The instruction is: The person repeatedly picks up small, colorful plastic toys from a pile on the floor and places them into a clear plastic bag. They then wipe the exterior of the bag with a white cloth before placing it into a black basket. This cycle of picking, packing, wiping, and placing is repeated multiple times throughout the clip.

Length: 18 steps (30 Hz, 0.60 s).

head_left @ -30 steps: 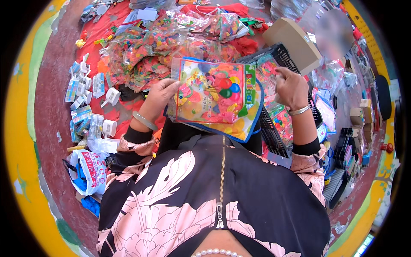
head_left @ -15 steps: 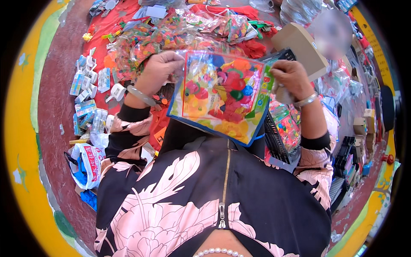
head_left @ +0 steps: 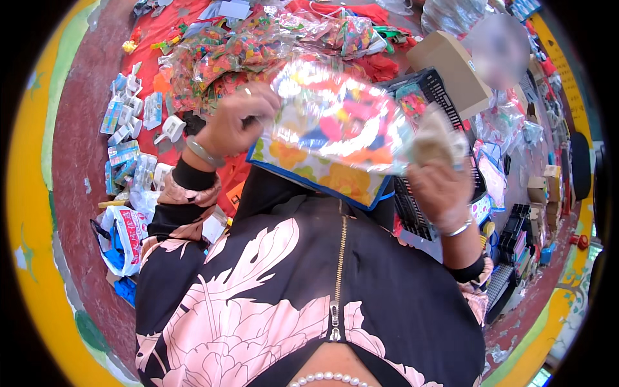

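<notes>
A clear plastic packet (head_left: 342, 119) of small multicoloured pieces is raised in front of me, its surface blurred and bright with glare. My left hand (head_left: 240, 121) is closed at its left edge, thumb and fingers pinching there. At the packet's right edge is my right hand (head_left: 442, 187), smeared by motion, with something pale and cloth-like (head_left: 435, 138) around or over its fingers. Whether those fingers grip the packet is unclear. Beneath the packet, a floral piece with blue trim (head_left: 309, 174) rests over my lap.
Several similar packets (head_left: 245, 55) are heaped on red cloth ahead. White plastic items (head_left: 171, 129) and blue-and-white packs lie at left, near a white carrier bag (head_left: 129, 235). A black crate (head_left: 445, 97) and an open cardboard box (head_left: 448, 71) stand at right.
My right hand has swung downward and turned, and the packet's right side has dropped with it. The packet now tilts and catches more glare. My left hand has stayed near the left edge.
</notes>
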Motion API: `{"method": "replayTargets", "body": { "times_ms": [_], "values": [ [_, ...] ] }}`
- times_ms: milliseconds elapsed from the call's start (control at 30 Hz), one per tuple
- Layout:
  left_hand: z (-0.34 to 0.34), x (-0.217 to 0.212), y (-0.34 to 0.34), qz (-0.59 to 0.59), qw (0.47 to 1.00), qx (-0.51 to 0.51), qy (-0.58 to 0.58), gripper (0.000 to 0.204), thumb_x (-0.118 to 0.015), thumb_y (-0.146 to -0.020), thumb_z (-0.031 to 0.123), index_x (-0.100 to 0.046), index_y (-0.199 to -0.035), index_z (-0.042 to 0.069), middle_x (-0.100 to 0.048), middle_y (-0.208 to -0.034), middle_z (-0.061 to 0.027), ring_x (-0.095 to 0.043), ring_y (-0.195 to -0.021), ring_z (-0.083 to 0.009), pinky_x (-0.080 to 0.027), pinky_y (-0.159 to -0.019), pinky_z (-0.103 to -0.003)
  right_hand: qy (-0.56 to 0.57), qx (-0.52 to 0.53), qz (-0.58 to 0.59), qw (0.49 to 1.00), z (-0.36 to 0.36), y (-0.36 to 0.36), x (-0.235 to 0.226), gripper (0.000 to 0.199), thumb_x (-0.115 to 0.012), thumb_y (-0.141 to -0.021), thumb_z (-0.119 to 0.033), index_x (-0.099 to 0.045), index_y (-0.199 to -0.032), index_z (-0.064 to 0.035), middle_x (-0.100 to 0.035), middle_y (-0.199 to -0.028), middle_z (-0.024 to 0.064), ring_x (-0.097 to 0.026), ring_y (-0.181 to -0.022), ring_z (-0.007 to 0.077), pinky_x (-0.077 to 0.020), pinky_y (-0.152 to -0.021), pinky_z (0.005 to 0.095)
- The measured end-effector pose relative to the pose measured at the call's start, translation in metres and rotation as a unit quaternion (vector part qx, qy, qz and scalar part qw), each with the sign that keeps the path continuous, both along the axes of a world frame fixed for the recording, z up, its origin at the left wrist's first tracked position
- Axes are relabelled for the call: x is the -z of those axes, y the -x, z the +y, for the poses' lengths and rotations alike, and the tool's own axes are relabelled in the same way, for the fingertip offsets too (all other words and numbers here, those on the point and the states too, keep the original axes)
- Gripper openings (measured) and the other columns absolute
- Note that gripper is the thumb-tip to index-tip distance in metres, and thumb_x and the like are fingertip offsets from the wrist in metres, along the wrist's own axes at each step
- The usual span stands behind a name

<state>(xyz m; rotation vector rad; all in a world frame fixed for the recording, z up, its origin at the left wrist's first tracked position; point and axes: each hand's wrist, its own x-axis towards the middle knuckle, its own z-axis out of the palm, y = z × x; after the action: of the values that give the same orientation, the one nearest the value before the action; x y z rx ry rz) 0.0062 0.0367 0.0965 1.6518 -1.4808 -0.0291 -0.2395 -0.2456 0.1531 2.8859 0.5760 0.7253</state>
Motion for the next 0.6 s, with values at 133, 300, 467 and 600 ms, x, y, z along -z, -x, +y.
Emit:
{"method": "replayTargets", "body": {
  "times_ms": [133,300,467,600],
  "values": [
    [0.014,0.056,0.017,0.020,0.997,-0.004,-0.072,0.027,-0.043,-0.063,-0.015,-0.059,-0.082,-0.002,-0.060,-0.093,-0.0162,-0.058,-0.096,-0.0334,-0.043,-0.090,-0.041,-0.022,0.065,0.120,0.990,-0.002,0.001,0.032,0.008,-0.066,-0.073,-0.009,-0.063,-0.080,-0.0117,-0.047,-0.057,0.0004,-0.053,-0.058,0.0163,-0.0394,-0.062,0.0338],
    [0.007,0.061,0.042,0.353,0.900,-0.246,0.075,0.017,-0.054,-0.085,0.000,-0.057,-0.102,-0.002,-0.061,-0.098,-0.0090,-0.059,-0.083,-0.0109,-0.050,-0.071,-0.025,-0.295,0.162,-0.051,0.940,0.005,-0.031,-0.024,0.007,-0.067,-0.075,-0.002,-0.067,-0.081,-0.0041,-0.066,-0.078,0.0077,-0.063,-0.075,0.0224,-0.0479,-0.070,0.0338],
    [-0.002,0.084,0.032,0.484,0.847,-0.220,0.020,0.016,-0.058,-0.089,0.008,-0.056,-0.101,-0.002,-0.060,-0.088,-0.0024,-0.056,-0.076,-0.0074,-0.046,-0.066,-0.021,-0.355,0.012,-0.130,0.926,0.064,-0.096,0.002,0.016,-0.068,-0.073,-0.006,-0.068,-0.090,-0.0056,-0.066,-0.091,0.0090,-0.062,-0.087,0.0223,-0.0473,-0.075,0.0334],
    [-0.006,0.082,0.029,0.560,0.808,-0.182,0.023,0.017,-0.055,-0.088,0.006,-0.057,-0.102,-0.003,-0.062,-0.089,-0.0040,-0.057,-0.078,-0.0078,-0.047,-0.068,-0.022,-0.286,0.021,0.084,0.954,0.118,-0.129,0.077,0.037,-0.062,-0.080,-0.028,-0.061,-0.112,-0.0095,-0.057,-0.120,0.0074,-0.051,-0.114,0.0254,-0.0350,-0.092,0.0443]
  ]
}}
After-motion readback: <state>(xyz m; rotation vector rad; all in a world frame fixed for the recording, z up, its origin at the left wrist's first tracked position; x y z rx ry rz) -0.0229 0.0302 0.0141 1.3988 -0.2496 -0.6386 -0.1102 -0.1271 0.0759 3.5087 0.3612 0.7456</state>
